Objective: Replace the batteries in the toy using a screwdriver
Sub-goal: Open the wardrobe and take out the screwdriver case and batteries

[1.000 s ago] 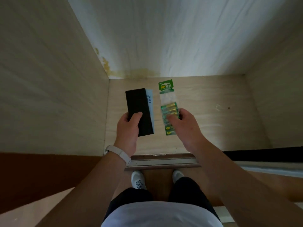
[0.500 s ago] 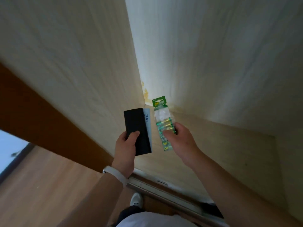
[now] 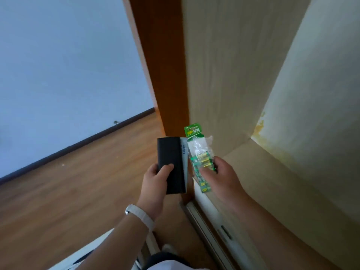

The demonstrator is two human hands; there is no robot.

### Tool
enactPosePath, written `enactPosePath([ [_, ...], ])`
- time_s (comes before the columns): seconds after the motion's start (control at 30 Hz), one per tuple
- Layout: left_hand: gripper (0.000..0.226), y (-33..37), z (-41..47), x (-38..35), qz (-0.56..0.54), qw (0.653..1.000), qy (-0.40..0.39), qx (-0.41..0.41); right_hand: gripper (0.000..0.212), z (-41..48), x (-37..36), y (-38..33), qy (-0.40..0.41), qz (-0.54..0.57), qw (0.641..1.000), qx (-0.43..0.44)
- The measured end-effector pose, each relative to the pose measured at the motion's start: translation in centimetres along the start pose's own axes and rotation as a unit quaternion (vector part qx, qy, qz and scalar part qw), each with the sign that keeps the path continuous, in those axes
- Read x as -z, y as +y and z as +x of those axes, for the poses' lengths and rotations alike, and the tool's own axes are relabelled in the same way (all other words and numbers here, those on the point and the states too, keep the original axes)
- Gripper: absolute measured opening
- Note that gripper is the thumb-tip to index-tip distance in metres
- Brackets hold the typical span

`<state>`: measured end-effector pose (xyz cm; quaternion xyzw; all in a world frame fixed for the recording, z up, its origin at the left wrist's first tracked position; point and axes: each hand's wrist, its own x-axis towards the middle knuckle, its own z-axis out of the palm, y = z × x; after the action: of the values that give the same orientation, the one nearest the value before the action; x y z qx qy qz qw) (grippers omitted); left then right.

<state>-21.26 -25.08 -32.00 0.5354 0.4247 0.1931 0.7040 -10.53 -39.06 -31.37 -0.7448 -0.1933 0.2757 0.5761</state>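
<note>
Left hand (image 3: pixel 155 184), centre of frame: grip curled round the lower end of a black case (image 3: pixel 171 162), thumb on its face, unchanged.
Right hand (image 3: pixel 224 178), centre right: grip pinching the battery pack (image 3: pixel 200 158), held just right of the case, unchanged.
White wristband (image 3: pixel 140 213): on the left wrist.
Change: the view has swung left. The cabinet interior (image 3: pixel 253 75) now fills the right half, while the wooden floor (image 3: pixel 68 191) and blue wall (image 3: pixel 68 65) fill the left.

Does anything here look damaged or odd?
Yes: a yellow stain marks the back corner of the cupboard, like old damp. The battery pack in the right hand has crumpled, seemingly torn plastic near its top.
</note>
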Motion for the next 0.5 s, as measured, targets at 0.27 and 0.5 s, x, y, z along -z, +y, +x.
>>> enactPosePath([
  [0.27,0.013,1.9,3.6,10.3,-0.074,0.989,0.129,-0.019,0.013,4.3,-10.3,-3.6,-0.174,-0.047,0.983,0.042],
  [0.5,0.01,4.5,7.4,18.4,-0.138,0.971,0.193,-0.042,0.011,9.0,-19.6,-7.1,-0.221,-0.062,0.972,0.05],
])
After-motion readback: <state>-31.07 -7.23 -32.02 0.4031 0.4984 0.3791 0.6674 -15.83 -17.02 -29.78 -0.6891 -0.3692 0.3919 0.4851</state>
